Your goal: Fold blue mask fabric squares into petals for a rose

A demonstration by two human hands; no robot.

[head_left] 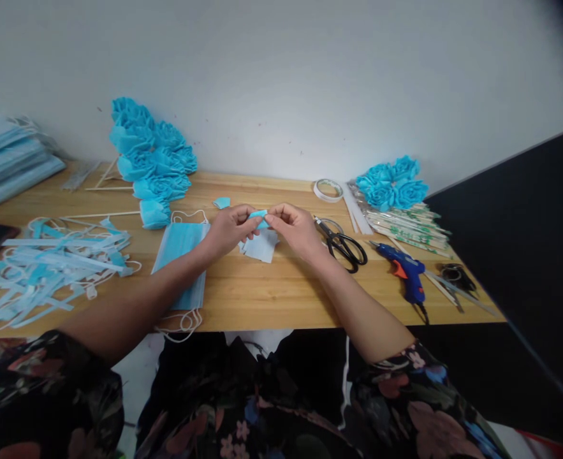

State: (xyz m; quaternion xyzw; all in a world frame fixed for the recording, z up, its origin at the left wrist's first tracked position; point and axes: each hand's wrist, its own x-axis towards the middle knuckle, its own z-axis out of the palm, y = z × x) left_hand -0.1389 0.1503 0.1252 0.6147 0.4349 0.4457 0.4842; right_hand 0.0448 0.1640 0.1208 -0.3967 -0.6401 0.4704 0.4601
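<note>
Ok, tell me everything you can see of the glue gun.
The glue gun lies on its side on the wooden table, right of the scissors, nozzle pointing away and left. Its blue body looks plastic, with an orange-red trigger. A translucent stick extends behind it; a dark cord leaves the handle. Nobody is holding it.

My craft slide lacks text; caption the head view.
Left hand and right hand hold a small blue piece over a wooden table with blue flowers, scissors and a glue gun.

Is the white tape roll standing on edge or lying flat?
Lying flat: the tape roll rests on the wooden tabletop with its hole facing up.
</note>
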